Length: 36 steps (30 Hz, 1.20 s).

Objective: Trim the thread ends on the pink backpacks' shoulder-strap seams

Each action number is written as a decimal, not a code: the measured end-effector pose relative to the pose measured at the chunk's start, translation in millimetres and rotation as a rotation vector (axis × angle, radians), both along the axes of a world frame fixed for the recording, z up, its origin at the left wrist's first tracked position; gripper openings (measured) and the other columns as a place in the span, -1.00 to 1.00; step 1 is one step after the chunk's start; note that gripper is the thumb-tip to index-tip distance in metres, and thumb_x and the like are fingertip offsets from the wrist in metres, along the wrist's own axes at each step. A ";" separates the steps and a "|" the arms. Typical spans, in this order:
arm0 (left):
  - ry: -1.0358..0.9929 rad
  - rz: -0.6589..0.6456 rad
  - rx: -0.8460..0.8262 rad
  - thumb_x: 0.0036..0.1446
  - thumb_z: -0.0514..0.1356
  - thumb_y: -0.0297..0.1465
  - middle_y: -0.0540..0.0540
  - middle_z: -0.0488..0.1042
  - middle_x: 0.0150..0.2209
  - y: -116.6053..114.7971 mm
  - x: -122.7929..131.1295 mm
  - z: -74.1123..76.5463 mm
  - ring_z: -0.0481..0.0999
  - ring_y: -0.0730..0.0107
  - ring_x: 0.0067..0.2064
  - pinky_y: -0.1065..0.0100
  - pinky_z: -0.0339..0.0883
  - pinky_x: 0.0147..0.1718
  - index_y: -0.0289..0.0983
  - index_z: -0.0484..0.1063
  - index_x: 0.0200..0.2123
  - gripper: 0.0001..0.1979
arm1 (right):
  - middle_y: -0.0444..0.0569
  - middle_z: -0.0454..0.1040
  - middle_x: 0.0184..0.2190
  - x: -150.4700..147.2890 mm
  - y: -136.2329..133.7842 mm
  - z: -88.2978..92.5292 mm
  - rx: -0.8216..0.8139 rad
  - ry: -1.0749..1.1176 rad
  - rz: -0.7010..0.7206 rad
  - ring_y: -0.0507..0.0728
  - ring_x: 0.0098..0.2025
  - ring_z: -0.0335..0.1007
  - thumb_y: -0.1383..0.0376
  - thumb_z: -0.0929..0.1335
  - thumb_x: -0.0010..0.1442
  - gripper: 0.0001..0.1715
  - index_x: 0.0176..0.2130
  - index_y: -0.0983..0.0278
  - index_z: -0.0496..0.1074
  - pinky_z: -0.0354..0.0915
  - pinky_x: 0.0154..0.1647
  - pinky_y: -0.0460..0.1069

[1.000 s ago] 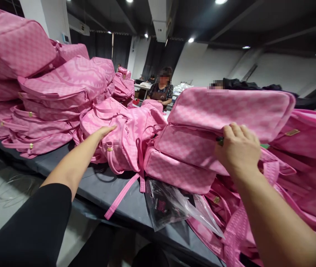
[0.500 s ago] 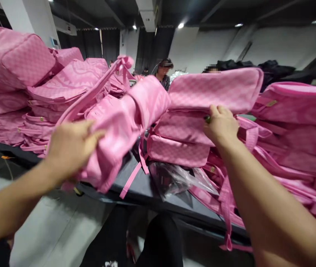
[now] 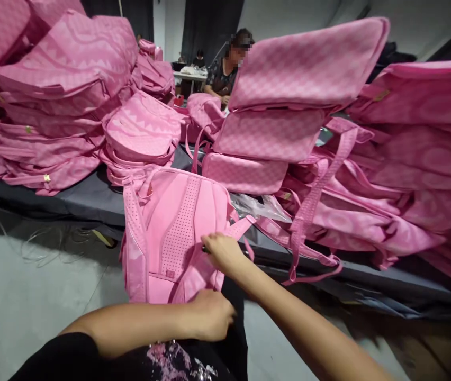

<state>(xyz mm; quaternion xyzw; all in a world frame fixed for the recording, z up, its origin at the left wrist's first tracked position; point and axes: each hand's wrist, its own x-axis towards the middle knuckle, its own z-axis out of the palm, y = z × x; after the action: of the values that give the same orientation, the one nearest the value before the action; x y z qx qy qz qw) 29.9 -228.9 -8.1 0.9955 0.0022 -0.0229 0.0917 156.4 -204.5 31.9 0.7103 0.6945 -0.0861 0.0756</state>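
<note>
A pink backpack [image 3: 154,233] stands upright over my lap, against the table edge. Its padded back panel and shoulder straps face me. My left hand [image 3: 212,315] is closed at the bag's lower right, by the lower end of a strap; its fingertips are partly hidden. Higher up, my right hand [image 3: 223,254] is closed beside the right-hand strap. A small dark tool, mostly covered by the fingers, pokes out of that hand; its kind does not show.
Pink backpacks are piled at the left [image 3: 62,79], centre [image 3: 267,132] and right [image 3: 416,148] of the dark-covered table [image 3: 86,206]. Clear plastic [image 3: 259,206] lies near the middle. A person [image 3: 223,74] sits across the table. Thin cables [image 3: 46,246] lie on the floor.
The backpack has come down from the left toward my lap, and its back panel now faces me. My left hand moved right and down; my right hand moved left and down from the stacked bags.
</note>
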 end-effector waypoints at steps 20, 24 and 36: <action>0.029 -0.228 0.266 0.36 0.12 -0.12 -0.14 0.56 -0.28 221.3 105.0 28.6 0.44 0.24 -0.19 0.13 0.10 -0.09 -0.25 0.56 -0.38 -0.60 | 0.19 0.57 -0.24 9.8 -3.3 -77.2 0.084 0.174 -0.508 0.27 -0.22 0.56 0.20 0.24 0.43 -0.71 -0.03 0.37 0.37 0.31 -0.38 0.01; 0.055 -0.187 0.291 0.30 0.15 -0.01 -0.14 0.52 -0.28 244.1 100.1 31.4 0.39 0.16 -0.12 0.08 0.12 0.00 -0.24 0.55 -0.41 -0.54 | 0.23 0.54 -0.09 18.4 0.3 -99.3 0.017 0.180 -0.648 0.26 -0.21 0.60 0.01 0.24 0.44 -0.54 0.03 0.36 0.28 0.27 -0.41 0.00; -0.027 -0.080 0.502 0.26 0.10 0.14 -0.22 0.47 0.06 286.0 87.3 47.2 0.31 0.03 0.15 -0.13 -0.07 0.32 -0.27 0.54 -0.15 -0.42 | 0.13 0.64 -0.27 44.8 -5.5 -96.1 0.060 0.526 -0.742 0.29 -0.21 0.61 0.07 0.30 0.40 -0.64 -0.10 0.31 0.46 0.32 -0.26 0.03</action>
<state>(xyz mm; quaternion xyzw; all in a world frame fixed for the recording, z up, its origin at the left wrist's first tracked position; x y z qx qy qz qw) 117.2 57.1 39.0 0.9866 -0.0326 -0.0121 -0.1591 201.2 -210.0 -64.1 0.8670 0.3907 -0.2647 -0.1598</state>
